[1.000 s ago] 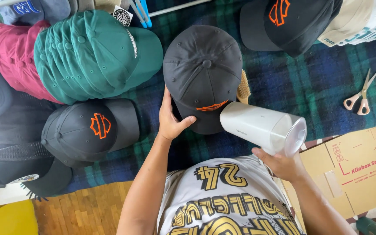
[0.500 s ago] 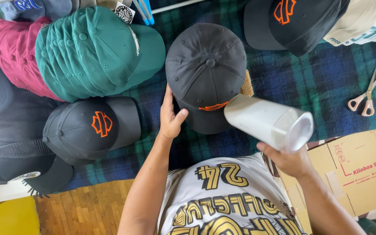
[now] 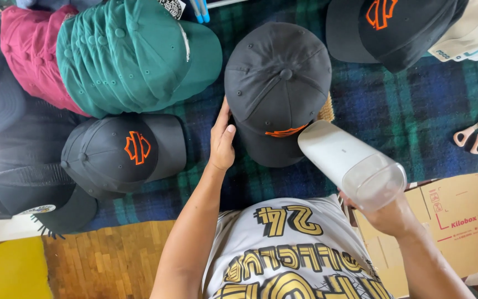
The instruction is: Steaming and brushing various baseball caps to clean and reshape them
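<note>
Overall, one plaid blanket [image 3: 394, 111] in blue and green covers the work surface and carries every cap. One nested stack of green caps [image 3: 134, 55] lies at upper left; its count cannot be made out. One cardboard box [image 3: 466, 216] is cut off at the right edge. Three black caps with an orange emblem are visible: one central black cap [image 3: 278, 83], one at left [image 3: 123, 155], one cropped at the top edge [image 3: 388, 27]. One white cylindrical device [image 3: 349, 163] points at the central cap's brim. The right hand [image 3: 385, 213] holds it from beneath, largely hidden. The left hand [image 3: 221, 138] grips the central cap's edge. One pair of scissors [image 3: 477, 130] lies at right.
</note>
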